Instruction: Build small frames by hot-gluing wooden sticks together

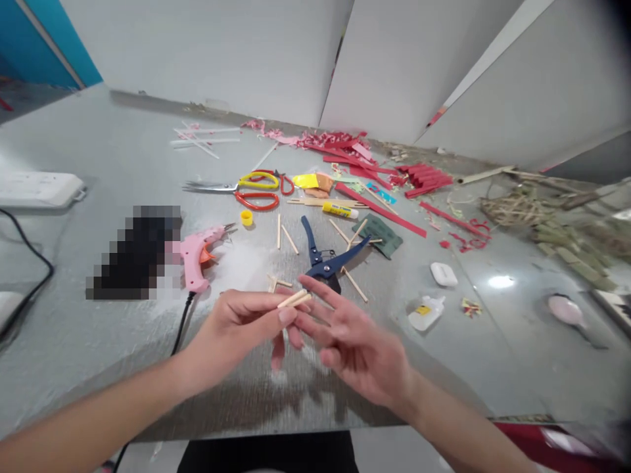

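Observation:
Two or so short wooden sticks (293, 300) are pinched between the thumb and fingers of my left hand (236, 332). My right hand (367, 348) is turned palm up beside them, its fingers loosely spread. Its fingertips come close to the stick ends; whether they touch I cannot tell. Just beyond both hands lie blue-handled pruning shears (315, 253), partly covered by my right fingers. Loose short sticks (355, 284) are scattered around the shears. Off to the left rests a pink glue gun (194, 259) with a black cord.
Scissors (211, 187), a yellow cap (246, 218) and a glue stick (340, 210) lie farther back. Red paper strips (384, 210) spread toward the wall panels. On the right are a white case (444, 274), a small bottle (426, 314) and dried plant stems (517, 210). A power strip (39, 189) sits far left.

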{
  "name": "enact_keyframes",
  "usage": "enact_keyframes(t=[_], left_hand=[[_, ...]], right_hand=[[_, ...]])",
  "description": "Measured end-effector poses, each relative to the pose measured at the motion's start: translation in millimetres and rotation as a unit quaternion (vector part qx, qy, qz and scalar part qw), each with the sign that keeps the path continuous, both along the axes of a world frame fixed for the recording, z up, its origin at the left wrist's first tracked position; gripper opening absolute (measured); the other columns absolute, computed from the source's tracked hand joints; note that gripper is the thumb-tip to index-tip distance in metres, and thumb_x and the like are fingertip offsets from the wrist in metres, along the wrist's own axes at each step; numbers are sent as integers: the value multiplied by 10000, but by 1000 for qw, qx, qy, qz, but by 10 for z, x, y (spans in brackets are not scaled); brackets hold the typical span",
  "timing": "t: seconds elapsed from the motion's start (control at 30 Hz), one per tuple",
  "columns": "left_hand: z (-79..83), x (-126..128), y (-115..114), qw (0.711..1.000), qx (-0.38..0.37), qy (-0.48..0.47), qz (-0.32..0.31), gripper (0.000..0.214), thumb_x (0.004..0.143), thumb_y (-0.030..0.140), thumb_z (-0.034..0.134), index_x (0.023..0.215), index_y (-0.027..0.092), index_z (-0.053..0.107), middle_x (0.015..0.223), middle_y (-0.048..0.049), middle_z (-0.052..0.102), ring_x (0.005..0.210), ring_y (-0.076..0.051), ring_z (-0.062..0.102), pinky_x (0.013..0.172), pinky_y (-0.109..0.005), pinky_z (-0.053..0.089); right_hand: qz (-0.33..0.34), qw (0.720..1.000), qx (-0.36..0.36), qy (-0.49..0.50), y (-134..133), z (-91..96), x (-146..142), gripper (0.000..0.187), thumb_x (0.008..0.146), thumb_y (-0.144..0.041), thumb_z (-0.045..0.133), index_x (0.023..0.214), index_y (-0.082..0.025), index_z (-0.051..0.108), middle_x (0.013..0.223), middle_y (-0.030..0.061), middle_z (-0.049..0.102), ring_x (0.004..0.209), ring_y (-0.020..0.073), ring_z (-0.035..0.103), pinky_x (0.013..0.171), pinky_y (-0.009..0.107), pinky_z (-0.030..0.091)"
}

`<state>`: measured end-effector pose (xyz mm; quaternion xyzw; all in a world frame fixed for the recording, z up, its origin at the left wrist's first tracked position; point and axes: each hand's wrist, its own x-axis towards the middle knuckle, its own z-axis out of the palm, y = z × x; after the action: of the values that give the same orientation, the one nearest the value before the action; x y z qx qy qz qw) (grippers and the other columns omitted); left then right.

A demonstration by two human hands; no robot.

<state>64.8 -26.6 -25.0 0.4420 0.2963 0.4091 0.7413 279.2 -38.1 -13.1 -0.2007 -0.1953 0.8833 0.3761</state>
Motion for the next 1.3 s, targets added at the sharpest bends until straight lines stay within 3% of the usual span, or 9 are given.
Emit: enact_keyframes(t=[0.13, 0.27, 0.37, 0.57, 0.8, 0.9, 1.03, 1.17, 1.3], left_hand=[[-15, 18, -38, 999, -27, -11, -39, 170, 1002, 335, 732, 1054, 258, 875, 776, -35, 779, 567, -108, 685, 536, -192, 594], [-17, 37, -49, 997, -49, -26, -54, 175, 1010, 331, 725, 1065, 253, 872, 766, -36, 788, 592, -108, 691, 557, -180, 600], [-15, 35, -56, 996, -58, -34, -62, 180, 1019, 316, 716, 1103, 259, 864, 759, -27, 790, 597, -99, 692, 575, -169, 607], [-5, 33, -55, 994, -67, -47, -71, 184, 1017, 301, 719, 1132, 263, 857, 775, -24, 795, 611, -88, 696, 612, -162, 621], [24, 51, -38, 994, -61, -49, -74, 166, 1006, 291, 732, 1099, 262, 867, 781, -30, 798, 632, -94, 703, 624, -164, 622], [26, 56, -41, 995, -62, -35, -70, 154, 990, 311, 750, 1051, 249, 877, 757, -39, 793, 617, -112, 699, 605, -189, 622], [-11, 42, -69, 998, -54, 4, -34, 167, 984, 342, 754, 993, 236, 882, 747, -53, 783, 609, -136, 693, 560, -211, 602], [-16, 24, -43, 997, -61, 18, 42, 232, 944, 432, 787, 967, 222, 883, 711, -59, 758, 580, -153, 665, 473, -219, 565], [50, 14, 40, 991, -77, 25, 111, 280, 858, 471, 864, 946, 206, 882, 719, -59, 757, 570, -138, 638, 446, -197, 534]], right_hand=[[19, 1000, 17, -9, -61, -112, -36, 674, 884, -39, 770, 1460, -338, 588, 1521, 29, 592, 1114, 105, 755, 635, 71, 606], [19, 999, 15, -23, -68, -163, -68, 659, 885, -88, 814, 1457, -338, 601, 1127, -13, 714, 661, 18, 693, 493, 46, 541], [22, 999, 10, -26, -65, -165, -67, 657, 898, -104, 812, 1471, -334, 587, 974, -37, 701, 508, -1, 584, 424, 44, 494], [28, 999, 1, -44, -67, -160, -57, 680, 889, -138, 823, 1485, -332, 560, 1148, 16, 711, 565, 21, 631, 366, 48, 454], [29, 998, 11, -50, -83, -194, -67, 702, 883, -163, 833, 1502, -319, 539, 1031, -6, 723, 590, 44, 696, 380, 43, 471], [25, 998, 8, -52, -78, -187, -84, 693, 869, -170, 840, 1485, -319, 558, 1257, 42, 710, 679, 65, 737, 353, 48, 453], [-3, 997, 7, -75, -46, -135, -90, 638, 830, -149, 870, 1394, -329, 631, 1496, 42, 611, 778, 58, 749, 452, 69, 546], [-80, 987, 35, -134, 6, -83, -36, 609, 741, -108, 927, 1263, -305, 686, 1246, 2, 734, 722, 50, 745, 507, 74, 565], [-121, 970, 87, -190, 30, 41, 83, 505, 781, -133, 902, 1213, -308, 707, 1111, -11, 757, 609, 52, 718, 418, 86, 509]])
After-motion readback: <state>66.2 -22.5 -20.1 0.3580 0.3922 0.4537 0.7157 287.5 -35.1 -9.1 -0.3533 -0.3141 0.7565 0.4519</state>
